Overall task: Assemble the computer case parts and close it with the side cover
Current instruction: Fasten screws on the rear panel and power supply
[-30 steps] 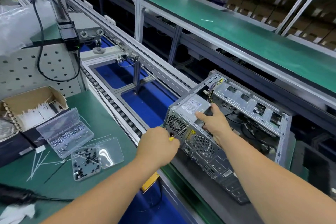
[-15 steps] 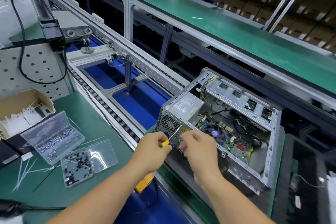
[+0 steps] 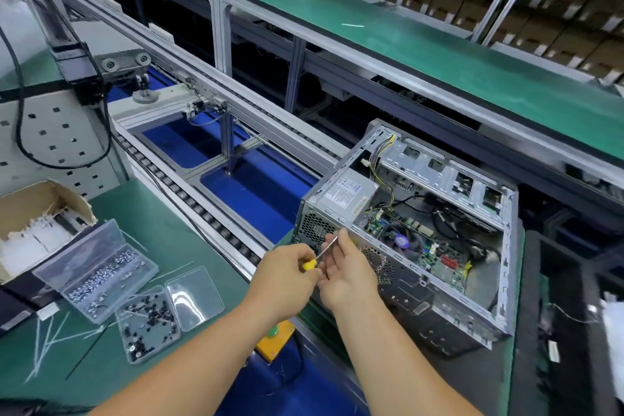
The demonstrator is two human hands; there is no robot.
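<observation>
1. Green-matted workbench [image 3: 111, 341]. It carries my parts supply on the left side, within reach of the hand that drives the screws.

2. Open grey sheet-metal computer case [image 3: 506, 267]. It lies on its side just right of the roller conveyor, open face up, so the green motherboard [image 3: 435, 257] and the silver power-supply box [image 3: 347, 194] stay reachable from above. Its perforated rear panel faces me, which I judge is where the next screw belongs. No side cover shows; closing is not yet done.

3. Torn cardboard box of white cable ties [image 3: 37, 223]. It sits at the far left of the bench.

4. Clear hinged plastic box of silver screws [image 3: 98, 275], and just beside it a clear lidless tray of black screws [image 3: 147, 324]. Both sit open for quick picking.

5. My left hand [image 3: 287, 280]. Its fingers are wrapped round the handle of item 7, shaft angled up toward the rear panel.

6. My right hand [image 3: 347, 277]. Its fingertips [image 3: 341, 237] are pinched at the shaft's tip, probably seating a screw; I cannot see one.

7. Slim yellow-handled steel screwdriver [image 3: 320, 253]. It is held in front of the rear panel; whether it touches the panel I cannot tell.
</observation>
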